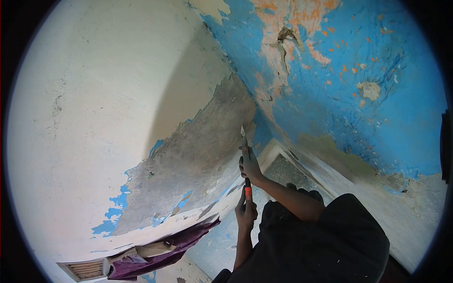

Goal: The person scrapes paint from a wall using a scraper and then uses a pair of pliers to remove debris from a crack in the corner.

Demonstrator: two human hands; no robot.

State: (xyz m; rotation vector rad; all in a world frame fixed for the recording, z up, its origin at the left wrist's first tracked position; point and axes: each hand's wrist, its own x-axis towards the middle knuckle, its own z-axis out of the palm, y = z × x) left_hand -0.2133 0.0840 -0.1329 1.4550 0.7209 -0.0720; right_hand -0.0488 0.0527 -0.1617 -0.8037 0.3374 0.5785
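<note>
Both fists are wrapped round the scraper (246,160), right hand (250,166) high near the blade, left hand (246,212) low on the handle, its tip at the bare grey patch (198,155); a slip could gouge the plaster.

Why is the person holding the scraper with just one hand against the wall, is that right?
Not quite: the head view shows both hands on the scraper. The right hand grips it higher up, the left hand holds the lower handle, its blade at the wall.
</note>
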